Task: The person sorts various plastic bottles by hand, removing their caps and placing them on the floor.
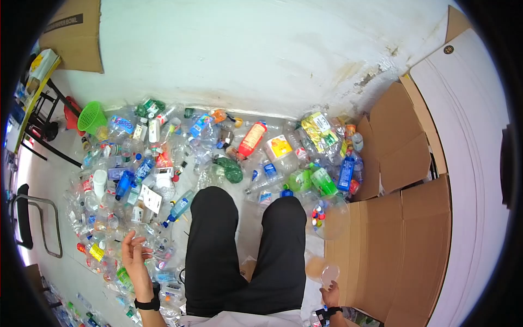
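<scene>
The white wall (229, 54) stands ahead of you; bottles (251, 140) litter the floor (248, 231). Cardboard (381, 245) lies right. Left grip (136, 261): released. Right grip (330, 296): pinching a clear round piece (330, 274) beside the cardboard. Probably light, thin, slippery; hold the rim, avoid crushing.

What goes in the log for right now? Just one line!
left hand: open, by bottle pile | right hand: fingers on clear round plastic piece | cardboard: beside right hand
</scene>
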The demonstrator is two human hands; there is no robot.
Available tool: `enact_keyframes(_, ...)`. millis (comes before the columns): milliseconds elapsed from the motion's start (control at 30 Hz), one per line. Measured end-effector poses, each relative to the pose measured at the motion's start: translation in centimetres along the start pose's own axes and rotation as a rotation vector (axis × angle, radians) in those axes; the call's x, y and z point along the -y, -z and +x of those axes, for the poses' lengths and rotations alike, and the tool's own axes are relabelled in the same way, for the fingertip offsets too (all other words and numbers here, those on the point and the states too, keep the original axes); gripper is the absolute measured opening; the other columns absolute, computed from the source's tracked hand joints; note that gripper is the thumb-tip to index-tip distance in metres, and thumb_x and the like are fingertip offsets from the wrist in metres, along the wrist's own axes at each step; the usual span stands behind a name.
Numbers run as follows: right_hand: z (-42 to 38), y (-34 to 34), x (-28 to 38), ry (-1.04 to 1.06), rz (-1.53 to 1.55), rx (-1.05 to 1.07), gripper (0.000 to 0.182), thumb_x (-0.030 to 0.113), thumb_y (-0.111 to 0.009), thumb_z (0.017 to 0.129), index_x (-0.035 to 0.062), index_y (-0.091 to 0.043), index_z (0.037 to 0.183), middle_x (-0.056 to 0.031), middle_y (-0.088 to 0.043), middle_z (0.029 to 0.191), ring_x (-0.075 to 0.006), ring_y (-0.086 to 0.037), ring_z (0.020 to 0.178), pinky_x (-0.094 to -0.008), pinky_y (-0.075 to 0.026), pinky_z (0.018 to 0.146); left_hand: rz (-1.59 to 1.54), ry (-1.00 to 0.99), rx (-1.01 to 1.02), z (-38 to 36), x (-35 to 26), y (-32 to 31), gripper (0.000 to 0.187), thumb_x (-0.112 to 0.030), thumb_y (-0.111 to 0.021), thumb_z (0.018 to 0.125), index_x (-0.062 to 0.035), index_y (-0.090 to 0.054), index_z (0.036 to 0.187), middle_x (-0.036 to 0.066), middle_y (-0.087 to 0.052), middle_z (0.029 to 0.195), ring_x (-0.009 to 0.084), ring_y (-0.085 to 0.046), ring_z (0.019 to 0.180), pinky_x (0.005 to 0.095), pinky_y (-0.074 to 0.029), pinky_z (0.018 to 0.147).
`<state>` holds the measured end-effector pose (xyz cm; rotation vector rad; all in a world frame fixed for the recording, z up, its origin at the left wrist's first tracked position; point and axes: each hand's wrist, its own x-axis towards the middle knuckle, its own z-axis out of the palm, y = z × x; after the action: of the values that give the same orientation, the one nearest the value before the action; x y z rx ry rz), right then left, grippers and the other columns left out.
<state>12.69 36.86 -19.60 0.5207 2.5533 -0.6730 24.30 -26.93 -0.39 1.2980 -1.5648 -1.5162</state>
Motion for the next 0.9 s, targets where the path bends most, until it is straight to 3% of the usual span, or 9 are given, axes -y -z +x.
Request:
enact_keyframes(100, 0.1, -0.3, -0.5, 0.002, -0.009, -0.026, 0.084, 0.017, -0.085, 0.070, -0.0030, -0.045, 0.141, -0.0276, -0.056, 0.129, -0.0392, -0.061, 0.113, -0.0449, -0.051, 0.096, -0.004, 0.018, -0.028, 0.3, -0.1, -0.2, 0.036, -0.010, -0.051, 0.100, -0.0079, -0.054, 0.137, 0.007, -0.065, 0.112, 0.0106, -0.062, 0.076, 0.0233, -0.049, 0.067)
enact_keyframes(167, -0.1, 0.0, -0.2, -0.060, -0.019, -0.004, 0.084, 0.017, -0.085, 0.069, -0.0031, -0.045, 0.141, -0.0282, -0.057, 0.126, -0.0397, -0.062, 0.110, -0.0451, -0.052, 0.095, -0.016, 0.025, -0.032, 0.6, 0.3, -0.1, 0.036, -0.010, -0.051, 0.101, -0.0079, -0.054, 0.136, 0.007, -0.065, 0.112, 0.0105, -0.062, 0.075, 0.0230, -0.049, 0.066)
enact_keyframes(567, 1.3, -0.1, 0.9, 0.014, -0.055, 0.009, 0.084, 0.017, -0.087, 0.068, -0.0047, -0.046, 0.139, -0.0281, -0.059, 0.126, -0.0386, -0.064, 0.109, -0.0449, -0.053, 0.092, 0.057, 0.000, 0.046, 3.0, 0.8, -1.5, 0.033, -0.008, -0.051, 0.101, -0.0069, -0.055, 0.134, 0.007, -0.066, 0.110, 0.0108, -0.063, 0.075, 0.0234, -0.050, 0.064)
enact_keyframes(633, 1.4, -0.6, 0.7, 0.021, -0.023, 0.005, 0.084, 0.016, -0.087, 0.068, -0.0051, -0.046, 0.139, -0.0283, -0.059, 0.126, -0.0389, -0.064, 0.109, -0.0450, -0.054, 0.092, 0.064, -0.013, 0.069, 4.0, 0.1, -2.8, 0.033, -0.008, -0.052, 0.101, -0.0067, -0.055, 0.134, 0.007, -0.066, 0.109, 0.0111, -0.063, 0.075, 0.0236, -0.050, 0.064)
enact_keyframes(700, 1.2, -0.5, 1.6, 0.005, -0.013, 0.006, 0.083, 0.019, -0.085, 0.069, -0.0015, -0.046, 0.139, -0.0241, -0.061, 0.121, -0.0341, -0.064, 0.104, -0.0433, -0.054, 0.091, 0.112, -0.025, 0.156, 5.7, -0.9, -4.6, 0.033, -0.008, -0.053, 0.100, -0.0065, -0.055, 0.134, 0.008, -0.066, 0.109, 0.0117, -0.064, 0.075, 0.0240, -0.050, 0.065)
enact_keyframes(733, 0.8, -0.1, 2.4, -0.009, 0.001, 0.021, 0.085, 0.015, -0.086, 0.069, -0.0050, -0.045, 0.140, -0.0275, -0.059, 0.126, -0.0380, -0.064, 0.108, -0.0442, -0.054, 0.091, 0.137, -0.024, 0.177, 6.7, -1.6, -5.9, 0.033, -0.013, -0.055, 0.100, -0.0049, -0.057, 0.132, 0.009, -0.066, 0.108, 0.0122, -0.064, 0.075, 0.0243, -0.050, 0.064)
enact_keyframes(900, 0.1, 0.0, 1.4, -0.041, -0.013, 0.047, 0.086, 0.016, -0.085, 0.068, -0.0041, -0.044, 0.141, -0.0264, -0.059, 0.124, -0.0369, -0.064, 0.107, -0.0434, -0.055, 0.090, 0.176, 0.066, 0.295, 15.6, -1.2, -13.3, 0.030, -0.018, -0.056, 0.097, -0.0033, -0.062, 0.122, 0.008, -0.068, 0.099, 0.0122, -0.065, 0.070, 0.0248, -0.050, 0.060)
